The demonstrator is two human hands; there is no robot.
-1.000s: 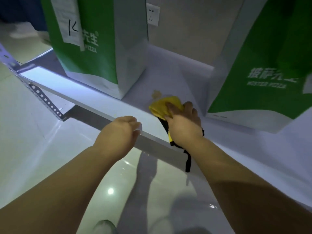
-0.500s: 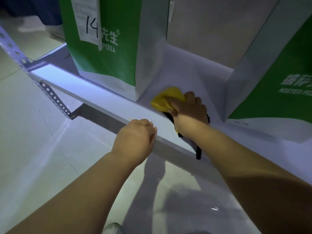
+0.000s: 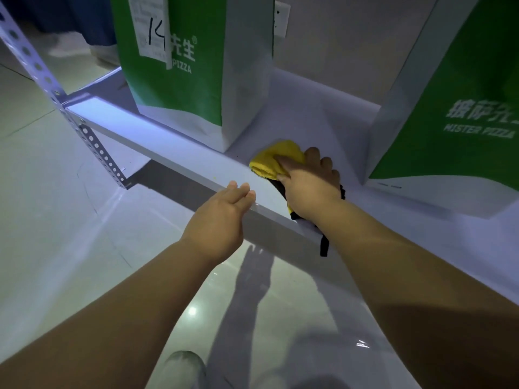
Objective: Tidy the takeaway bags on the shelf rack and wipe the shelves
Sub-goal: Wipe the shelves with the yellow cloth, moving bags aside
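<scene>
We show the right hand (image 3: 309, 186) on the shelf (image 3: 174, 153), its fingers bent over a bunched yellow cloth (image 3: 278, 158) and pressing it down just behind the shelf's front edge. It works in the gap between the bag marked 14 (image 3: 179, 80), toward the shelf's left end, and the other bag (image 3: 463, 108), toward its right. We judge this to be a wiping stroke, the two upright bags standing apart so that the cloth reaches the bare board between them. A black strap (image 3: 324, 245) of the cloth hangs over the shelf's front edge. The left hand (image 3: 222, 217) holds nothing: its fingers lie nearly straight, tips resting on the shelf's front edge, probably to steady the reach. The perforated upright (image 3: 70, 108) carries the shelf's left corner. We judge the board beneath both bags not yet wiped.
</scene>
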